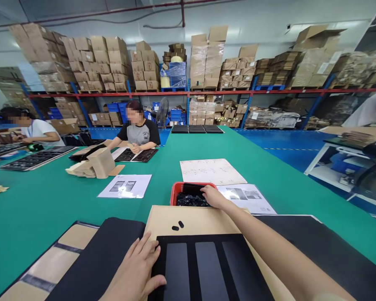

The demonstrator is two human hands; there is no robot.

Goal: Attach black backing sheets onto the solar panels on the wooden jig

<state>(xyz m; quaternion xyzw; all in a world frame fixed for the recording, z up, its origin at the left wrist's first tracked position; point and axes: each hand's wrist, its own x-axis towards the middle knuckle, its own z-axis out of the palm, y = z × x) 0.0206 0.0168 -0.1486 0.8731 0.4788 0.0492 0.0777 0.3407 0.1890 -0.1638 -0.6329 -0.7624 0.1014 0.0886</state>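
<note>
My left hand (139, 267) lies with its fingers spread at the left edge of a black panel (207, 267) that has three grey rectangular areas. Under the panel is a tan board (163, 215), on which two small black oval pieces (178, 225) lie just beyond the panel. My right hand (213, 196) reaches over the right side of a red basket (173, 194) of small dark pieces (191, 200). Its fingers are bent together at the basket's inner edge; whatever they hold is too small to make out.
Printed sheets (125, 186) (249, 198) and a speckled white board (211, 171) lie beyond. Black sheets (113, 238) (301, 238) flank the tan board. A person (141, 131) works across the green table (163, 167), near a tan stack (102, 162).
</note>
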